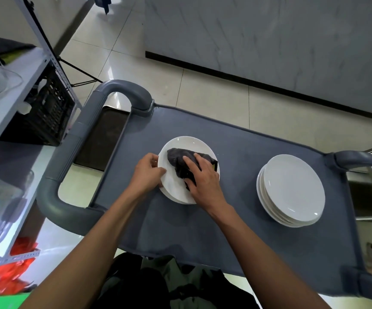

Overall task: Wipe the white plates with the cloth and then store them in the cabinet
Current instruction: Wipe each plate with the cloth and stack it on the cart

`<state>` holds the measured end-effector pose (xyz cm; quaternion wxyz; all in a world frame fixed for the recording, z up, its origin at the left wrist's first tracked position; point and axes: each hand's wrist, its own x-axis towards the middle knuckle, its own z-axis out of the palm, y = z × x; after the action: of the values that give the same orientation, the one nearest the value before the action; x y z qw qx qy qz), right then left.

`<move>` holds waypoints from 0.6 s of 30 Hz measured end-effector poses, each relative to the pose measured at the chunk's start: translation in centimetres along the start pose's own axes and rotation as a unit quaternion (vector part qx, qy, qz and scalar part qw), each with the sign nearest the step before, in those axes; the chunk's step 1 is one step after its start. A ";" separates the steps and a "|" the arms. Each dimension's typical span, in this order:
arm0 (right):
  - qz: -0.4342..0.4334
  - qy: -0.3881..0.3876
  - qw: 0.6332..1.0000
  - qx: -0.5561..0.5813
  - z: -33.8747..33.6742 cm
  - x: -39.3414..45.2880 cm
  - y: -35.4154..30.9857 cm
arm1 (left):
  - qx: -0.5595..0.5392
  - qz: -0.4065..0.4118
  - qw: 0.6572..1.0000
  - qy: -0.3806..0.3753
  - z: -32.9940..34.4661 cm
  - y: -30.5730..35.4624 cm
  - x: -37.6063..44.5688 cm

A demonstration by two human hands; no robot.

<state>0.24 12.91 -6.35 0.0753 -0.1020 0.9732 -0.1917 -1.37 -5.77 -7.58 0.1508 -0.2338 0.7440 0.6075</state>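
Because the white plate (176, 188) is glazed ceramic, I judge it stiff, slippery and breakable; take it by the rim. It lies flat, face up, on the grey cart (236, 139), round, with no long axis. My left hand (147, 172) pinches its left rim. My right hand (203, 177) presses the soft dark cloth (178, 157) down, fingers extended. A plate stack (292, 190) sits well apart, right.

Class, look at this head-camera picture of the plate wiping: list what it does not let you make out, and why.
- Plate under the wiping: the dark cloth and right hand cover its middle.
- Plates beneath it: count unclear, left hand hides the edge.
- Stack of plates: rims too close to count.
- Cabinet: not identifiable in the head view.
- Shelf contents: blurred, cut off by the left edge.
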 end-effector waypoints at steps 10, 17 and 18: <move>0.002 0.019 1.000 -0.006 -0.5 -0.8 0.0 | -0.127 -0.044 0.986 -0.094 0.7 0.6 -0.9; -0.020 0.020 0.999 -0.025 -0.6 -1.7 -0.4 | -0.162 -0.046 0.981 -0.097 1.0 0.8 -1.6; -0.024 0.023 0.999 -0.028 -0.7 -1.9 -0.4 | -0.163 -0.044 0.981 -0.097 1.0 1.0 -1.8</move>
<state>1.99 13.19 -5.34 0.0454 -0.1226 0.9770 -0.1685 -0.45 -4.35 -6.06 0.2085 -0.2279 0.6056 0.7334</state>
